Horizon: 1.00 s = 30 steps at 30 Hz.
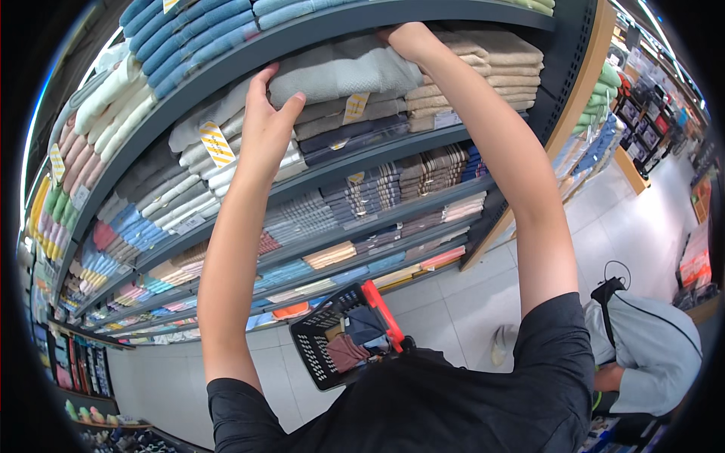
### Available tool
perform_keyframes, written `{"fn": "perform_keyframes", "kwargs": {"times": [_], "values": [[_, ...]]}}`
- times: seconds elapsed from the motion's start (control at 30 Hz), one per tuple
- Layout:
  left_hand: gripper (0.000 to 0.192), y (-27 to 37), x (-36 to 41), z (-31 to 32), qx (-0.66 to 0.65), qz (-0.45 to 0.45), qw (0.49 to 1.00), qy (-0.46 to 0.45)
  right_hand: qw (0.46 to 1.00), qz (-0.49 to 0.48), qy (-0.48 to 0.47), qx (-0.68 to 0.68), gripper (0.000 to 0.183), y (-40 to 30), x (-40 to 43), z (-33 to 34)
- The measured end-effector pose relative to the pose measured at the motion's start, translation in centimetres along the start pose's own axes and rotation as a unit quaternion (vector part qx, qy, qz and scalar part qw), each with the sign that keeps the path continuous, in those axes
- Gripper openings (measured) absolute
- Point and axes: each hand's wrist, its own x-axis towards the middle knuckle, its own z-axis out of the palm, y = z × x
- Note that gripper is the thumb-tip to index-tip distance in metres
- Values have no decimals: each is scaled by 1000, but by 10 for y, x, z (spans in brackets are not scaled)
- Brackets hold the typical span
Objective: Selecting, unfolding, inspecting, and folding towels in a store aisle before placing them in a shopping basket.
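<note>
A folded light grey towel (340, 71) lies on top of a stack on a shelf, close under the shelf above. My left hand (269, 116) is at the towel's left end, thumb and fingers spread around its edge; whether it grips is unclear. My right hand (410, 42) reaches over the towel's right end, its fingers hidden behind the cloth and beneath the upper shelf. Under the towel are darker grey towels (323, 122) with a yellow-striped tag, and navy ones (354, 136). Beige folded towels (504, 56) are stacked to the right, white and grey ones (198, 161) to the left.
Blue towels (198, 39) fill the shelf above (340, 25); plaid towels (362, 192) lie below. A black shopping basket (317, 357) with a red handle holds folded cloth items near my body. A wooden-edged shelf end (578, 85) stands right. Another person (651, 345) in light clothing is at lower right.
</note>
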Motion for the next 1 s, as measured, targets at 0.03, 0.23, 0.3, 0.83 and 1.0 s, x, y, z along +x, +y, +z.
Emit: {"fn": "perform_keyframes", "kwargs": {"times": [0.03,0.23,0.3,0.83,1.0], "values": [[63,-2,4,-1,49,13,999,5,999,-3,-10,-38,42,0,5,2],[54,4,-9,9,285,92,954,2,964,-12,-71,-257,40,-2,30,21],[54,7,-18,10,366,153,918,-2,941,-16,-92,-326,40,-4,42,30],[36,-17,17,30,621,232,741,-107,954,-36,-56,-292,44,14,64,49],[28,-16,29,32,644,279,710,-52,954,-12,-81,-288,43,31,71,48]]}}
